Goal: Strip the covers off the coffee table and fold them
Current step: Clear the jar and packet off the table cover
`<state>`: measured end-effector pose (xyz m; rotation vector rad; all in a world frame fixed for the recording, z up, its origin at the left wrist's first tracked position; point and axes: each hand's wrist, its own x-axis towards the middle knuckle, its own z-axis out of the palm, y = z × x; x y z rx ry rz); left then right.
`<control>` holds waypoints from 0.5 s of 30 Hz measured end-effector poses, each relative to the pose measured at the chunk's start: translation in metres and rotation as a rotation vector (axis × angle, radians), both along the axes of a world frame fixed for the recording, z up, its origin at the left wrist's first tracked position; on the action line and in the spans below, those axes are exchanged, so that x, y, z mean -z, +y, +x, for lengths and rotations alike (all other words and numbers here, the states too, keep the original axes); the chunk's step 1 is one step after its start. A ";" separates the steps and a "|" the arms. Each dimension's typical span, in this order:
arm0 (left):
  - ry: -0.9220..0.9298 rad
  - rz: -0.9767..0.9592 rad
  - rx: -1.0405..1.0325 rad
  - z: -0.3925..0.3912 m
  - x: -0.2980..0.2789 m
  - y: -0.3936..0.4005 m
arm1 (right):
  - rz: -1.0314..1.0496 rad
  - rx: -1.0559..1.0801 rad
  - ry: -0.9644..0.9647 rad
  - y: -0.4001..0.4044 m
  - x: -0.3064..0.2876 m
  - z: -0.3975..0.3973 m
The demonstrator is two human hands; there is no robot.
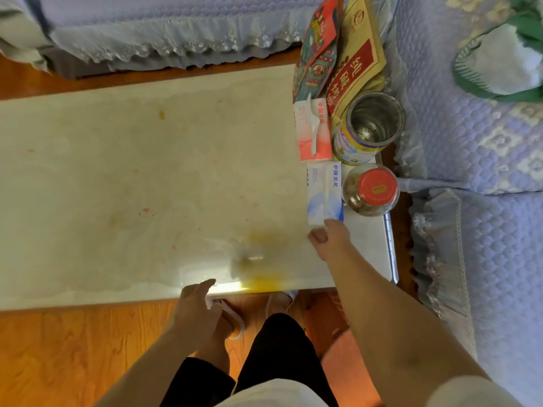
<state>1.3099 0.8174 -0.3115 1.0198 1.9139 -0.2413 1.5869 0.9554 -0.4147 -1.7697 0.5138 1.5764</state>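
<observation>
**Item: cover** [147, 177]. One pale, stained sheet, lying flat on the coffee table [379, 254]. Runs from 9 o'clock to a side edge at about 3 o'clock. Not yet lifted.

**Hands: two.**
- Left hand [195, 304] at 6 o'clock. Fingers nearly straight, tips resting on the near rim, gripping nothing.
- Right hand [329, 240] at 4 o'clock. Fingers curled, thumb tucked in, touching the near end of the blue tissue pack [324, 192]. Cannot tell whether pinching the pack, the sheet's edge or nothing.

**Clutter, all at 2 to 3 o'clock on the table's end.**
- Tissue packs: two, the blue one and a red tissue pack [311, 130].
- Printed packets: two, red-teal packet [317, 48] and gold packet [357, 63].
- Open tin [370, 127]: one.
- Red-lidded jar [371, 192]: one.

**Handling, as judged.**
- Shift both tissue packs clear of the sheet's edge first.
- Then pinch the side edge and the near edge together.
- Peel slowly toward 9 o'clock, keeping the sheet low so it does not drag tin or jar.
</observation>
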 end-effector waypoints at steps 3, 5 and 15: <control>0.009 -0.002 0.019 -0.010 -0.002 -0.010 | -0.009 -0.095 -0.055 0.009 -0.003 -0.002; 0.010 -0.010 0.009 -0.019 -0.003 -0.016 | -0.062 -0.161 -0.077 0.004 -0.005 -0.001; -0.018 0.006 -0.075 -0.082 -0.026 -0.053 | -0.033 -0.442 -0.039 -0.074 -0.057 -0.068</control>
